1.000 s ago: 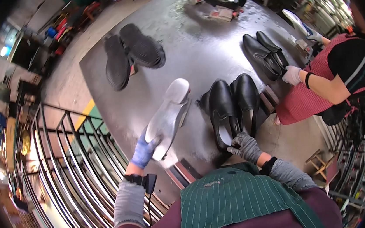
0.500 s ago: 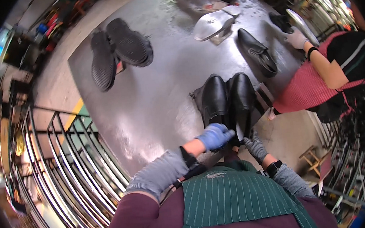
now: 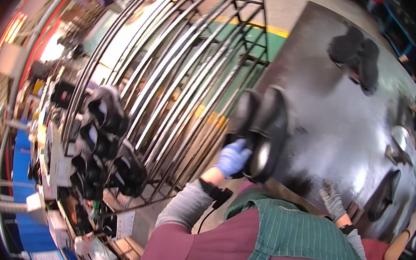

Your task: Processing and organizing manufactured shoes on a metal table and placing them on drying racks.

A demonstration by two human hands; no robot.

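Blue-gloved L hand [image 3: 234, 157] grips two black leather shoes [image 3: 270, 114] (bit blurry) by heel ends, over smooth grey metal table's [image 3: 310, 100] L edge; grey-gloved R hand [image 3: 332, 201], fingers loosely spread, nr table edge.

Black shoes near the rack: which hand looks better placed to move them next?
Left, most likely: the left hand grips the black shoes near their heel end, while the right hand is apart from them, open, with nothing visible in it.
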